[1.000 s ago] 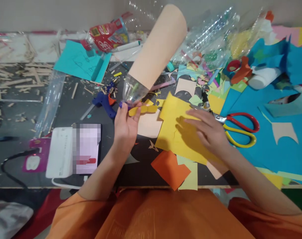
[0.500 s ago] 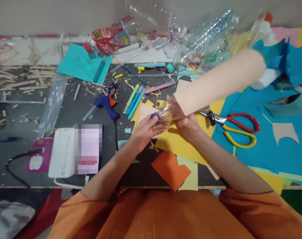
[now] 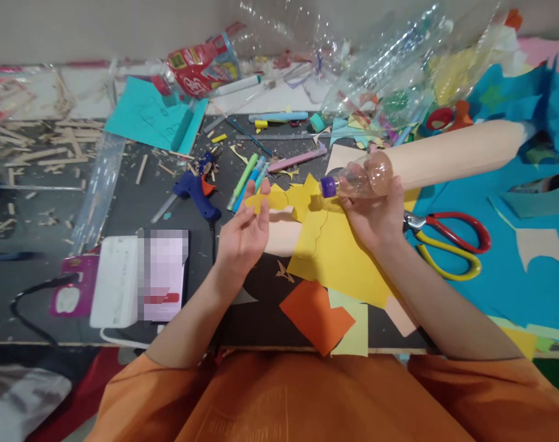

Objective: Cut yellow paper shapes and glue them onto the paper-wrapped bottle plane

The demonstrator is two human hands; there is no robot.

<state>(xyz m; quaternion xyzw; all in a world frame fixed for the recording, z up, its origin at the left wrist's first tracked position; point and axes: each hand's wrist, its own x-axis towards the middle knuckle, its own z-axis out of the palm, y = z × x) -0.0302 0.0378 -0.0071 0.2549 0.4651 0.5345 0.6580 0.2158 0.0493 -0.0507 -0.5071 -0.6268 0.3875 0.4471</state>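
My right hand (image 3: 376, 215) is closed around a clear plastic bottle (image 3: 365, 175) with a purple cap (image 3: 328, 186). Peach paper (image 3: 459, 150) wraps its body, and it lies nearly level, cap toward the left. In the fingers of my left hand (image 3: 242, 236) is a small yellow paper cutout (image 3: 273, 198), gripped at its left end. Below the hands lie a yellow sheet (image 3: 348, 258) with a drawn wavy line and a peach paper piece (image 3: 282, 238). Scissors with red and yellow handles (image 3: 461, 233) rest beside my right wrist, their blades partly hidden.
A blue glue gun (image 3: 196, 190), several markers (image 3: 242, 178) and a phone (image 3: 169, 276) beside a white power bank (image 3: 116, 282) lie on the left. Orange paper (image 3: 316, 316) is near the front edge. Clear bottles (image 3: 385, 67) fill the back; blue sheets (image 3: 514, 294) cover the right.
The wrapped bottle has swung to a flatter angle and moved right with my right hand. My left hand has let go of its cap end, moved left, and now holds the yellow cutout.
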